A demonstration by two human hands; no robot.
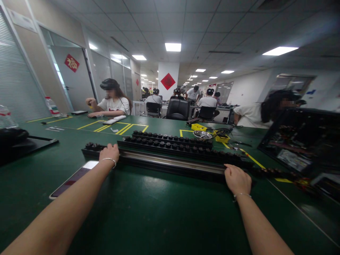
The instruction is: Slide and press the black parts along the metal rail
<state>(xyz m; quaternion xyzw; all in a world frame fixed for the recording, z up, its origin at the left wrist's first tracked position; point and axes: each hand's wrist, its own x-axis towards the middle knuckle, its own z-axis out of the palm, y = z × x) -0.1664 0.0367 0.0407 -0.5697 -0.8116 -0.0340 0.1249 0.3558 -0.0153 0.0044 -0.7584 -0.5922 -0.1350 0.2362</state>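
Across the green table lies a long black metal channel (170, 163) with a shiny strip along its length. My left hand (109, 153) is closed on it near the left end, just right of two round black pieces (92, 146). Farther right, my right hand (238, 177) grips the same channel, its fingers curled over the far edge and partly hidden. Right behind the channel, two similar black strips (164, 144) carry rows of round black pieces. A phone (75, 180) rests partly under my left forearm.
Behind the strips are a metal bowl (202, 135), yellow trays (198, 127) and cables. An open black case with electronics (300, 141) stands at right. A black tray (29, 147) lies at left. A person (114, 102) sits across the table; another person (255, 113) leans at right.
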